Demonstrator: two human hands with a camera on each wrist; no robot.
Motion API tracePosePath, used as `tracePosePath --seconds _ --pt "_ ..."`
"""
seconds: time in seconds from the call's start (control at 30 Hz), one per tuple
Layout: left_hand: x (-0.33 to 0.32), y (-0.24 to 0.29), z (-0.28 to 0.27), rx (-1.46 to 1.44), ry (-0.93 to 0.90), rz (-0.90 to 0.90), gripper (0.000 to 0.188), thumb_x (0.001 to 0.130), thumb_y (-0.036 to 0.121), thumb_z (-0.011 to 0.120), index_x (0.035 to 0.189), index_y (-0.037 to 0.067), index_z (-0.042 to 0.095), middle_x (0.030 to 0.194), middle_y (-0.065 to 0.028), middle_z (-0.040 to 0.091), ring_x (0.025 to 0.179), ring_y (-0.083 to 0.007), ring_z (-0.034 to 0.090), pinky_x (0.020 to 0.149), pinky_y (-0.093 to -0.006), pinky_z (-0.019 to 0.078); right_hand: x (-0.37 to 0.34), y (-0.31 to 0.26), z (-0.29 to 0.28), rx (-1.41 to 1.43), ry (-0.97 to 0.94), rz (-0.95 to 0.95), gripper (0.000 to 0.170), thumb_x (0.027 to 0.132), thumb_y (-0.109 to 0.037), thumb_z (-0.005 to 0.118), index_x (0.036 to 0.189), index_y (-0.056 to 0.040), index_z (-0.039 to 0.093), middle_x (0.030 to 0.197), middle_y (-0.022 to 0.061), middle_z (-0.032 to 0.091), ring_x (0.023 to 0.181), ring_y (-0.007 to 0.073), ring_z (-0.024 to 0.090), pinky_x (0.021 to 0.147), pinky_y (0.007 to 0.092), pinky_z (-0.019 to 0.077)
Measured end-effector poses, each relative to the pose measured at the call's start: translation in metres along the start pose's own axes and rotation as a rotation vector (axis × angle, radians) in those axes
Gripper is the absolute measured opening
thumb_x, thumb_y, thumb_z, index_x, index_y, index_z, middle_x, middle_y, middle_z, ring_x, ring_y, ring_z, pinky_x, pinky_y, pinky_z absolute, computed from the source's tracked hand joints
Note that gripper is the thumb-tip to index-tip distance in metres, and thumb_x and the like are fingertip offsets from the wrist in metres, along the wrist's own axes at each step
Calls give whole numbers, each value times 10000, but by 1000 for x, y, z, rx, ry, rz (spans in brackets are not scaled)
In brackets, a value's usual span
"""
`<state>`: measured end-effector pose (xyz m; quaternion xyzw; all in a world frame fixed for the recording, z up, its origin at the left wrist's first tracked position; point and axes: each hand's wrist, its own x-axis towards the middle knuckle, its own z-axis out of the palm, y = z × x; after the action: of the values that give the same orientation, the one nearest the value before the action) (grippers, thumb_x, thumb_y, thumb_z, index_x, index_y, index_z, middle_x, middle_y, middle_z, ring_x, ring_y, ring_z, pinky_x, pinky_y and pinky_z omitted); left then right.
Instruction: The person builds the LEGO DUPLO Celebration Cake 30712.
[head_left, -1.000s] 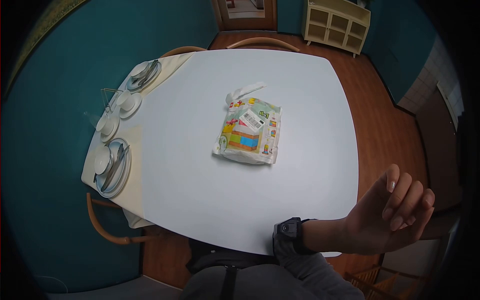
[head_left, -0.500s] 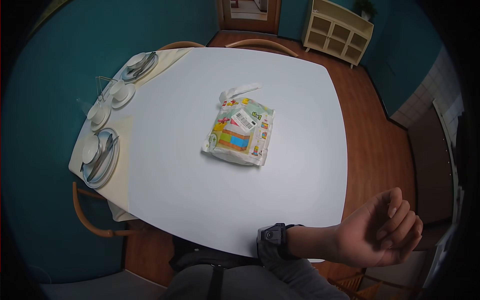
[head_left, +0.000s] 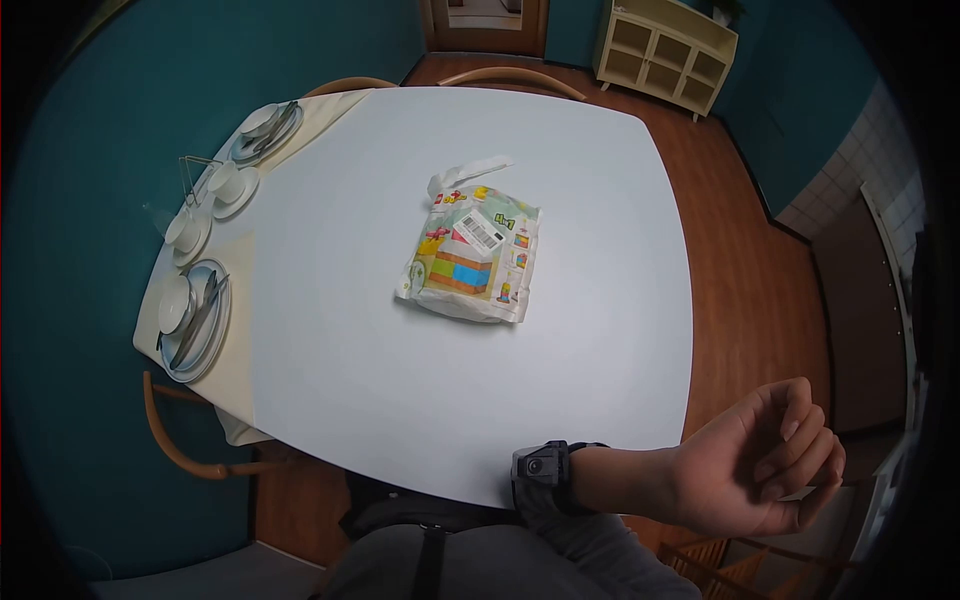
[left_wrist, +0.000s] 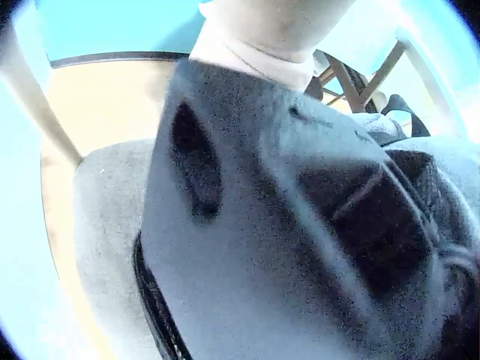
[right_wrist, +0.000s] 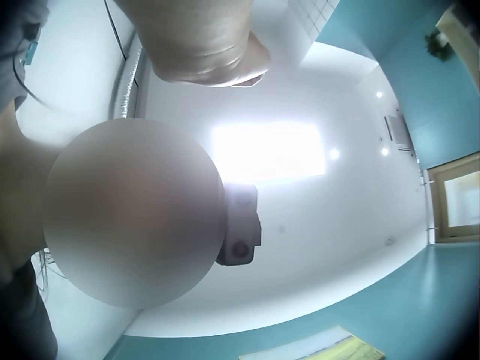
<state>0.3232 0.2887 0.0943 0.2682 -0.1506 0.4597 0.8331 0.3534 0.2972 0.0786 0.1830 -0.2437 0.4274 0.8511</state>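
My right hand (head_left: pixel 755 465) is held palm up beyond the table's near right edge, fingers loosely curled with nothing in them. A camera is strapped to that wrist. In the right wrist view only the heel of the hand (right_wrist: pixel 199 45) shows at the top. A white plastic bag of toy bricks (head_left: pixel 470 255), printed with coloured blocks and "4in1", lies flat in the middle of the table, away from the hand. A loose white strip sticks out at its far end. The left hand (left_wrist: pixel 277 30) is partly seen at the top of the left wrist view, by dark clothing; its fingers are hidden.
The white table (head_left: pixel 590 380) bears, along its left side, plates (head_left: pixel 215 335) with cutlery, a bowl (head_left: pixel 176 302) and cups with saucers (head_left: pixel 235 190) on cream cloths. Wooden chairs (head_left: pixel 190 455) stand around it. A cream cabinet (head_left: pixel 665 60) is at the back right.
The head view has swung a little, so table and bag appear further left. My right hand has moved slightly down and left in view, its fingers curling a little more. The bag lies where it was.
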Motion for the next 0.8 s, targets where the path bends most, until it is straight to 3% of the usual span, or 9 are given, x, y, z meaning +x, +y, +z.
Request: tracePosePath --seconds 0.03,0.07,0.13,0.17,0.23,0.27,0.5,0.63,0.8 --pt "0 2 -1 767 29 115 321 838 5 362 532 77 432 448 -50 310 537 -152 379 917 -294 479 0 0 0 -16 -5 -4 85 864 -70 521 782 -52 538 474 -36 339 460 76 280 645 271 327" --pt "-1 2 -1 765 32 116 321 838 5 362 532 77 432 448 -50 310 537 -152 379 917 -294 479 -1 1 1 -17 -4 0 85 864 -70 521 782 -52 538 474 -36 339 460 76 280 645 271 327" --pt "0 0 -2 808 15 53 324 798 133 403 484 54 393 482 -76 292 588 -198 404 972 -420 460 -4 2 7 10 18 40 100 869 -75 519 773 -55 538 473 -37 340 460 75 281 645 271 327" --pt "1 -11 -9 807 11 46 324 798 133 403 484 54 393 482 -76 292 588 -198 404 972 -420 460 -5 0 7 8 19 32 100 869 -75 519 773 -55 538 473 -37 340 460 75 281 645 271 327" --pt "0 -36 -22 -551 -134 126 138 892 -9 481 802 95 480 563 -30 364 562 -134 420 874 -272 494 -5 -2 9 7 42 18 108 870 -96 536 771 -55 543 471 -38 341 460 74 283 643 269 324" --pt "-1 -37 -24 -567 -88 80 294 794 -196 400 746 94 413 523 -38 275 531 -133 356 910 -261 500 -6 3 13 25 41 -38 110 866 -117 559 777 -55 551 470 -40 341 459 73 285 645 265 321" --pt "2 -44 -26 -526 -82 112 275 797 -177 429 753 95 429 528 -36 293 541 -126 369 902 -260 502 -3 -1 10 3 73 -58 102 861 -118 569 785 -52 551 467 -40 341 458 72 288 644 265 322" --pt "8 -45 -30 -632 -172 63 198 789 -43 424 633 79 410 507 -54 292 564 -157 387 926 -330 486 -3 -2 10 -12 76 -68 99 864 -108 563 786 -52 540 467 -38 339 457 73 288 643 266 326" --pt "23 -44 -35 -791 -338 -58 304 779 124 417 484 59 386 481 -76 291 594 -196 411 955 -419 466 -1 0 9 11 93 -56 82 861 -93 560 794 -54 534 469 -38 341 456 74 285 640 263 330"
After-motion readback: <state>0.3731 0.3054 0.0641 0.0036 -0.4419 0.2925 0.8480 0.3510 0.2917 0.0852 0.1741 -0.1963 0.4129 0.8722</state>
